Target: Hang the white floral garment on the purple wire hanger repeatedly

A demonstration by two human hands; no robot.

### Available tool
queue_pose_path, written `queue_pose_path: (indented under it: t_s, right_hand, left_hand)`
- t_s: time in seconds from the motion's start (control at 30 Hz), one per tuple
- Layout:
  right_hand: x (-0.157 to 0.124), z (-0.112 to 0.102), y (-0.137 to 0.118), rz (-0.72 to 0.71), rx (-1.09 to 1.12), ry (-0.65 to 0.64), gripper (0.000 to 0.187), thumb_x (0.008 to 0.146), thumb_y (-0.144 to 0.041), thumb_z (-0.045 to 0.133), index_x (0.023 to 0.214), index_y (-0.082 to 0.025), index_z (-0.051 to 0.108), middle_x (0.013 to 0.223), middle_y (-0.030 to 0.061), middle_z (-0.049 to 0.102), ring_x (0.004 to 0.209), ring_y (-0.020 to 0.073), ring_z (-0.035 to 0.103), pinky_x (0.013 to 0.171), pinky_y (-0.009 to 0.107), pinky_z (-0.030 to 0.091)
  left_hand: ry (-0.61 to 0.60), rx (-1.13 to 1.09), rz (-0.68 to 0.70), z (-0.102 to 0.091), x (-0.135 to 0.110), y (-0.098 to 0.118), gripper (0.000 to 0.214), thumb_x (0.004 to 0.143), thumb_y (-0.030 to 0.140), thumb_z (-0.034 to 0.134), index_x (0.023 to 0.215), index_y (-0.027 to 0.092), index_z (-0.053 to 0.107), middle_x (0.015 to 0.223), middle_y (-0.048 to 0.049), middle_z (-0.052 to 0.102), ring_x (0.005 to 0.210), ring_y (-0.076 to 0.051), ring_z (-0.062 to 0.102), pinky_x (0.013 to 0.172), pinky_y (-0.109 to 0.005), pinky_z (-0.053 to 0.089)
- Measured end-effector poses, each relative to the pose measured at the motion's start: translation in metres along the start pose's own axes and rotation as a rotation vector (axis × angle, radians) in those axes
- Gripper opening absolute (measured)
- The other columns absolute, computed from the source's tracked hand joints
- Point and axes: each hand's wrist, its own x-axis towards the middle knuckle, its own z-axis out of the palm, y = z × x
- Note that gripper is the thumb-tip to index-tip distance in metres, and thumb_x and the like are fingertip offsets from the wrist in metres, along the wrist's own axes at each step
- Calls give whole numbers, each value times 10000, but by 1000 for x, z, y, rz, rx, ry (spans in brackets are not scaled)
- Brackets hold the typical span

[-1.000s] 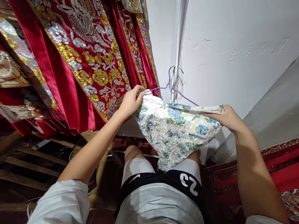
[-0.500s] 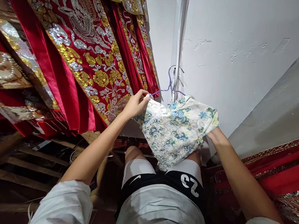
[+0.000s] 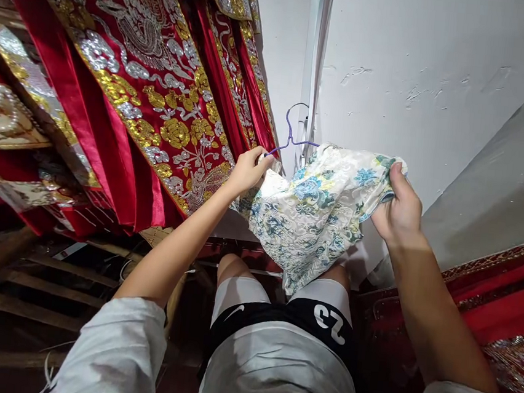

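A white short-sleeved blouse (image 3: 309, 216) with blue and yellow flowers hangs in front of my legs on a thin purple hanger (image 3: 290, 136). My left hand (image 3: 250, 172) pinches the hanger's left arm together with the blouse's shoulder. At the other side, my right hand (image 3: 400, 207) grips the sleeve edge, thumb on top and the fingers partly hidden under the cloth. The sleeve is pulled out to the right. The hanger's hook points up, close to a white pipe on the wall; whether it touches anything I cannot tell.
Red hangings (image 3: 161, 88) with gold and silver sequins cover the left side. Ahead is a white wall (image 3: 417, 69) with a vertical pipe (image 3: 317, 53). A wooden slatted frame (image 3: 58, 288) stands low at left. Red sequined cloth (image 3: 505, 312) lies at right.
My right hand, earlier hidden inside the sleeve, now shows outside, holding the sleeve's edge. The sleeve is stretched further right and up. The hanger has shifted slightly left and up.
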Motion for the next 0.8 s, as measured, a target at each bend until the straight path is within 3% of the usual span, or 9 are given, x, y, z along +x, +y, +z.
queue_pose_path:
  t_s: [0.2, 0.27, 0.33, 0.43, 0.47, 0.53, 0.6, 0.67, 0.8]
  right_hand:
    - [-6, 17, -17, 24, 25, -155, 720, 964, -763, 331, 1411, -273, 610, 1310, 116, 696, 1283, 327, 623, 1054, 551, 517]
    - [-19, 19, -28, 101, 66, -393, 682, 900, -749, 521, 1362, -262, 643, 1268, 119, 716, 1202, 327, 665, 985, 519, 564]
    - [-34, 16, -37, 188, 86, -795, 620, 816, -645, 720, 1284, -239, 692, 1203, 114, 744, 1124, 316, 698, 934, 466, 588]
    - [-49, 11, -37, 294, 29, -1249, 466, 816, -485, 764, 1178, -195, 739, 1128, 119, 771, 1069, 304, 724, 932, 440, 582]
    - [-52, 12, -31, 308, -36, -1243, 431, 834, -457, 739, 1173, -191, 738, 1132, 125, 771, 1078, 307, 723, 953, 453, 575]
    - [-56, 21, -11, 243, -232, -1001, 504, 823, -417, 731, 1277, -203, 689, 1261, 145, 728, 1206, 337, 671, 1049, 511, 526]
    - [-63, 40, 12, 48, -446, -682, 787, 742, -367, 789, 1475, -224, 539, 1511, 158, 562, 1441, 379, 476, 1197, 577, 382]
    - [-72, 66, 34, -157, -570, -565, 1036, 663, -344, 826, 1588, -195, 384, 1653, 178, 375, 1560, 417, 259, 1276, 622, 216]
    - [-81, 102, 65, -295, -590, -480, 837, 765, -355, 712, 1549, -316, 422, 1579, 125, 484, 1517, 441, 321, 1285, 665, 143]
  left_hand:
    - [40, -62, -44, -2, 7, -20, 132, 932, 267, 559, 833, 189, 598, 795, -23, 627, 751, -176, 544, 755, -310, 447]
    - [24, -118, -61, -2, -5, -24, 144, 931, 291, 563, 824, 196, 584, 772, -18, 612, 730, -169, 543, 732, -303, 458]
    - [-45, -219, -60, -1, -25, -23, 189, 949, 350, 553, 835, 201, 579, 741, -10, 592, 697, -161, 544, 690, -291, 463]
    - [-253, -336, 7, -1, -60, -11, 266, 955, 452, 581, 917, 193, 629, 795, -21, 629, 720, -164, 586, 692, -294, 490]
    - [-323, -347, 38, 0, -71, -3, 287, 950, 472, 599, 940, 190, 649, 833, -32, 653, 755, -172, 607, 718, -303, 504]
    - [-401, -361, 82, 1, -87, 16, 303, 947, 486, 624, 972, 189, 679, 907, -54, 692, 839, -192, 644, 792, -326, 524]
    - [-407, -418, 117, 6, -94, 38, 295, 938, 483, 657, 991, 195, 695, 948, -68, 712, 897, -206, 663, 851, -344, 531]
    - [-392, -535, 158, 14, -95, 61, 294, 923, 482, 693, 994, 197, 699, 962, -80, 719, 915, -212, 674, 874, -356, 538]
    - [-290, -697, 239, 24, -84, 92, 293, 883, 470, 760, 957, 193, 702, 926, -85, 710, 863, -198, 674, 830, -349, 553]
